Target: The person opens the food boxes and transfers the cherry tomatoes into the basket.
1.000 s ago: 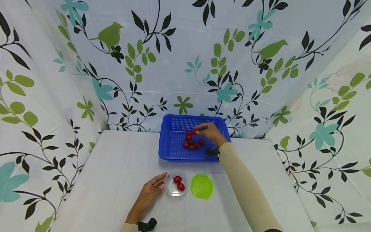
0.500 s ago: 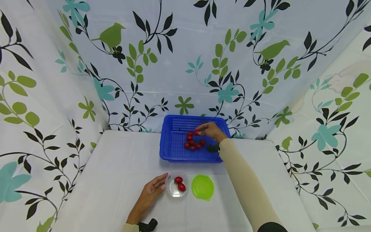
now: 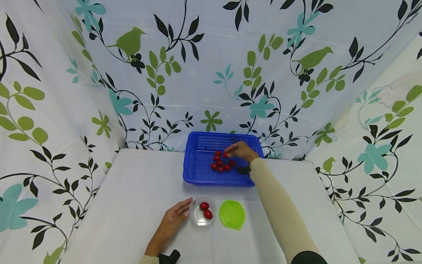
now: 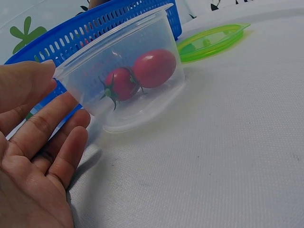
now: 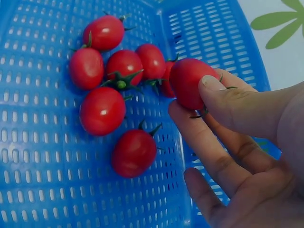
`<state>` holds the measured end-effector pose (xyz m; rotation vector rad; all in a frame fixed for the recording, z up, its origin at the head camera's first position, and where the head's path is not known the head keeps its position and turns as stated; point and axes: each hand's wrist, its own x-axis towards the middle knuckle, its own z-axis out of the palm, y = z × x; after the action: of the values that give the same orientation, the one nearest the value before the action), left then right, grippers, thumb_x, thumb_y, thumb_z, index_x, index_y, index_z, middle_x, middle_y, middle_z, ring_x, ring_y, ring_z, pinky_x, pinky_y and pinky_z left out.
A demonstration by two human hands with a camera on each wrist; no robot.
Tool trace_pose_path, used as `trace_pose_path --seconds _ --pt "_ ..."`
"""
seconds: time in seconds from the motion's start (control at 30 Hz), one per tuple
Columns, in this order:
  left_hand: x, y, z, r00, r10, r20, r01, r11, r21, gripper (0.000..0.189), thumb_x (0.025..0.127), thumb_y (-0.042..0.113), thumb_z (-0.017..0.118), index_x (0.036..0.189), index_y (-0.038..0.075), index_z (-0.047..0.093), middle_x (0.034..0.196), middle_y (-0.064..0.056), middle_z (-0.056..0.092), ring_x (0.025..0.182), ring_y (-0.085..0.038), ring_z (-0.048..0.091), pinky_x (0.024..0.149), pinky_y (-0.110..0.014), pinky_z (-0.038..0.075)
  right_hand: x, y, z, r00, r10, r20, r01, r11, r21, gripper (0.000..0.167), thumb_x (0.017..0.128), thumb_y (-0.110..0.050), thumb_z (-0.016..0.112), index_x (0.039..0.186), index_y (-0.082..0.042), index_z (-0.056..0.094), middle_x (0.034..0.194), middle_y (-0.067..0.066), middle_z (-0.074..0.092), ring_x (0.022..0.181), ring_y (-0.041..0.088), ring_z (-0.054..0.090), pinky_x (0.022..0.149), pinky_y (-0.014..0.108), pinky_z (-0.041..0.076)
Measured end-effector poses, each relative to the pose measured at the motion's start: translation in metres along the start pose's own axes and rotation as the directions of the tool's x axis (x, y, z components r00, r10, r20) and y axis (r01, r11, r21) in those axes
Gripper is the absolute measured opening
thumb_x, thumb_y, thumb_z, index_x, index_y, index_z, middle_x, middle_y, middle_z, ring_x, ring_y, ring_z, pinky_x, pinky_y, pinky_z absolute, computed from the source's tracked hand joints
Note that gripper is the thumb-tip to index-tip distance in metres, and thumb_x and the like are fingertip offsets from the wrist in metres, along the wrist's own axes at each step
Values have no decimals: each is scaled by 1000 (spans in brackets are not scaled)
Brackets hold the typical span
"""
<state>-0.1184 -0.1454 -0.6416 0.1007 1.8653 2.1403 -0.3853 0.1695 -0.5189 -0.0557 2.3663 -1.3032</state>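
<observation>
My right hand (image 5: 237, 137) pinches a red cherry tomato (image 5: 190, 83) between thumb and fingers, inside the blue basket (image 3: 197, 178). Several other cherry tomatoes (image 5: 102, 110), some with green stems, lie on the basket's slotted floor beside it. In front of the basket stands a clear plastic container (image 4: 142, 111) with two cherry tomatoes (image 4: 154, 69) in it. At the container's left side is my left hand (image 3: 174, 216), fingers loosely extended. Its thumb and fingertips are right at the container's rim and wall.
A bright green lid (image 3: 232, 214) lies flat on the white-covered table (image 3: 132, 190), just right of the container. Behind the basket hangs a cloth (image 3: 191, 84) printed with leaves and birds, and similar cloth covers both sides.
My right hand has shifted slightly toward the near side of the basket with the tomato. The left hand stays at the container. The head view has moved a little.
</observation>
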Motion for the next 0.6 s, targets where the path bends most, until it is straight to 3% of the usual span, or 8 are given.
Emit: trace_pose_path --seconds 0.23,0.6 --pt "0 -1 -1 1000 8 6 -8 1000 10 53 109 17 61 160 10 46 165 -11 49 146 -6 53 112 -10 42 4 5 1 1000 -1 1 1 997 -74 26 97 2 72 120 -8 80 132 14 74 142 38 55 128 60 32" --pt "1 -4 -1 999 50 11 -50 999 -8 53 108 16 62 159 7 46 165 -15 49 144 2 52 113 -10 42 8 6 3 999 -35 36 41 980 -197 25 97 -1 74 121 -6 80 135 15 73 142 38 55 125 56 39"
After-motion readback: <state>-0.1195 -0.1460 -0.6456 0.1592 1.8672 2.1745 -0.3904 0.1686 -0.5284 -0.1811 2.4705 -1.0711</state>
